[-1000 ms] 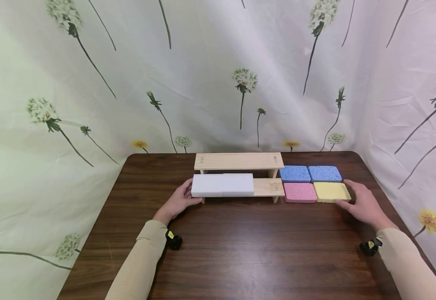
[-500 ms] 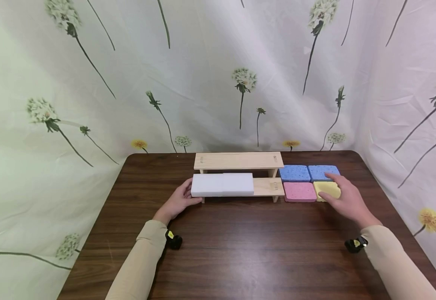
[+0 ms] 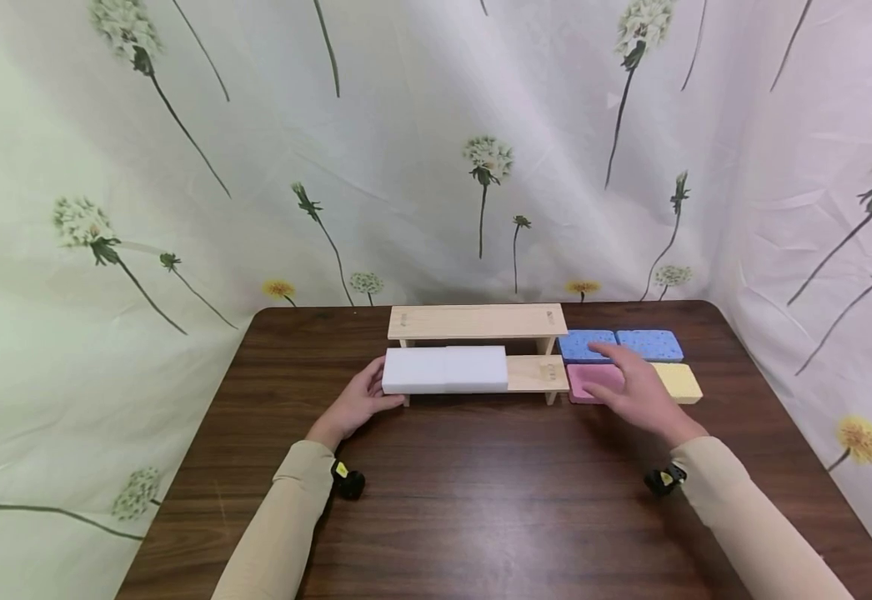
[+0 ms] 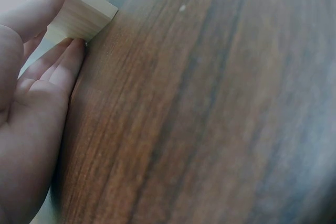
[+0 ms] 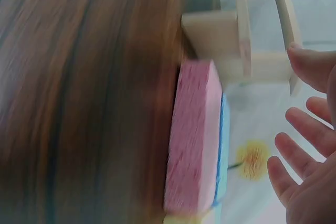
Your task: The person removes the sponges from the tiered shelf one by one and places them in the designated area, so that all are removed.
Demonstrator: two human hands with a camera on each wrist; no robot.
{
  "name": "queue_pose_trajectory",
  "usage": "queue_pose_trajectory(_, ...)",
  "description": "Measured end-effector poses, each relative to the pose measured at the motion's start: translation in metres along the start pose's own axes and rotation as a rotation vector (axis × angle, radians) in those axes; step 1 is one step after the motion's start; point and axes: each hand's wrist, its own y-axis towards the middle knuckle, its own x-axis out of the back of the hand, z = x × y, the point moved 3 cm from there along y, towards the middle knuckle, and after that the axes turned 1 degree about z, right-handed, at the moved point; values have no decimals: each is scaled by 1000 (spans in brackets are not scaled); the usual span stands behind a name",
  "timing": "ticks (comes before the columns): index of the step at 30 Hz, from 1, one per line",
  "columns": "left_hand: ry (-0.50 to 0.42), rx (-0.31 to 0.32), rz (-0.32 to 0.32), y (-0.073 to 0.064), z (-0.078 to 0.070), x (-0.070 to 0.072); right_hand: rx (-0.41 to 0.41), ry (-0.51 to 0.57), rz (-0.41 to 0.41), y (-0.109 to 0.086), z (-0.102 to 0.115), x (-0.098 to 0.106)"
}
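Observation:
My left hand (image 3: 357, 402) rests against the left end of a low wooden shelf (image 3: 537, 373), fingers nearly straight and thumb along the front. In the left wrist view, its fingertips lie right at the shelf's wooden leg (image 4: 86, 17). Two white, smooth blocks (image 3: 443, 370) lie end to end on this shelf. Over the pink sponge (image 3: 580, 385) is my right hand (image 3: 642, 396), fingers spread and holding nothing. It partly hides that sponge and the yellow sponge (image 3: 681, 383). In the right wrist view, the hand stands apart from the pink sponge's upper face.
A taller wooden shelf (image 3: 477, 322) stands just behind the low one. Two blue sponges (image 3: 649, 345) lie side by side behind the pink and yellow ones, right of the shelves. The dark wooden table (image 3: 436, 492) ends at a flower-printed curtain (image 3: 406, 167).
My right hand has left the yellow sponge's right end and moved left over the pink one. The left hand, shelves, white blocks and sponges stay in place.

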Motion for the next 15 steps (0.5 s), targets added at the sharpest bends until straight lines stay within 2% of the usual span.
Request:
queue_pose_trajectory(9,-1,13,-1,-2,0,-1,76,26,32,19,33,-19)
queue_pose_trajectory(15,1,8,-2,-1,0,0,131,39,56,31,46,-31)
